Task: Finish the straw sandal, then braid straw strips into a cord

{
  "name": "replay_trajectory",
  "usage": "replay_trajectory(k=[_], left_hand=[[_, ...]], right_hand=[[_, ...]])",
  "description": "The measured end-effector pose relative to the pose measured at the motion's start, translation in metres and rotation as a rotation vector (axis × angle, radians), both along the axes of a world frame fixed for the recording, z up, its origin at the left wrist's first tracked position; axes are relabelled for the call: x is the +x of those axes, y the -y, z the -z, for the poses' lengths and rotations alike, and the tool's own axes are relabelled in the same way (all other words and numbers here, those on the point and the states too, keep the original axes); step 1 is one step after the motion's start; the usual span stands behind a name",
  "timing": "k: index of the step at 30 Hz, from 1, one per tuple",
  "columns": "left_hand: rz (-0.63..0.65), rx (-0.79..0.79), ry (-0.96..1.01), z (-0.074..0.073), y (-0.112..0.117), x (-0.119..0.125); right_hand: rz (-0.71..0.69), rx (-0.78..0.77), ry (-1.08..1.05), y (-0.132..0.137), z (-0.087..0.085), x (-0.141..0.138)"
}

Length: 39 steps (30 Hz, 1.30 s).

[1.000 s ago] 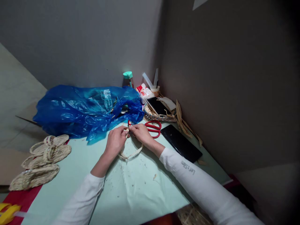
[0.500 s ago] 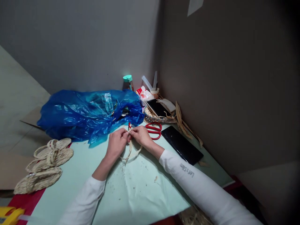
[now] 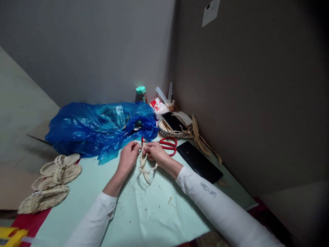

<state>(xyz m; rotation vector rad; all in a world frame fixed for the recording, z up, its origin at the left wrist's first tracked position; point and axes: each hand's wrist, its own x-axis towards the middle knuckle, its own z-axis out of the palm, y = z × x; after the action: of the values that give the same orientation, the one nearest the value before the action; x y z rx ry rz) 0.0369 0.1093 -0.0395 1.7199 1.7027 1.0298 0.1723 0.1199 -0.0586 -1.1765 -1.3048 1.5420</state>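
Note:
My left hand [image 3: 128, 156] is closed in a pinch at the upper end of pale dried husk strips [image 3: 143, 164]. From the other side, my right hand [image 3: 157, 153] pinches the same strips, its fingertips a little apart from the left ones. The loose ends hang down in twisted loops over the pale green table cover [image 3: 154, 219]. A small red piece [image 3: 143, 139] sticks up just beyond my fingertips; what it is I cannot make out. Red-handled scissors [image 3: 176, 150] lie right behind my right hand, their blades partly hidden.
A blue plastic bag [image 3: 84, 127] fills the back left. Woven sandals [image 3: 48, 199] lie at the left edge. On the right are a black tablet-like device [image 3: 199, 163] and a woven basket [image 3: 174, 133] holding a phone [image 3: 172, 121]. A green-lidded bottle [image 3: 141, 90] stands behind.
The husk strips now hang more visibly below my hands, twisted and spread. My fingertips have drawn slightly apart. The whole view has shifted slightly.

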Motion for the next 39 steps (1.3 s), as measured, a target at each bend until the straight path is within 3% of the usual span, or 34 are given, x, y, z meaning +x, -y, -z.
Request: replay_trajectory(k=[5,10,17,24,29,35,39], left_hand=[[0.129,-0.186,0.277,0.013,-0.014,0.01],[0.201,-0.331,0.426,0.015,-0.014,0.009],[0.118,-0.351,0.496,0.016,-0.011,0.005],[0.068,-0.356,0.592,0.017,-0.006,0.003],[0.104,-0.422,0.689,0.012,-0.003,-0.004],[0.155,-0.504,0.76,0.01,-0.006,-0.006],[0.198,-0.524,0.77,0.008,-0.005,-0.002]], right_hand=[[-0.051,0.007,0.034,0.008,-0.009,-0.002],[-0.079,0.126,0.246,0.008,-0.01,0.001],[-0.073,0.373,0.757,0.014,-0.024,0.021],[-0.118,0.517,1.053,0.037,-0.022,0.003],[-0.23,0.603,1.101,0.044,-0.024,0.001],[0.066,0.506,0.801,0.021,-0.026,0.012],[-0.017,0.437,0.681,0.008,-0.014,0.006]])
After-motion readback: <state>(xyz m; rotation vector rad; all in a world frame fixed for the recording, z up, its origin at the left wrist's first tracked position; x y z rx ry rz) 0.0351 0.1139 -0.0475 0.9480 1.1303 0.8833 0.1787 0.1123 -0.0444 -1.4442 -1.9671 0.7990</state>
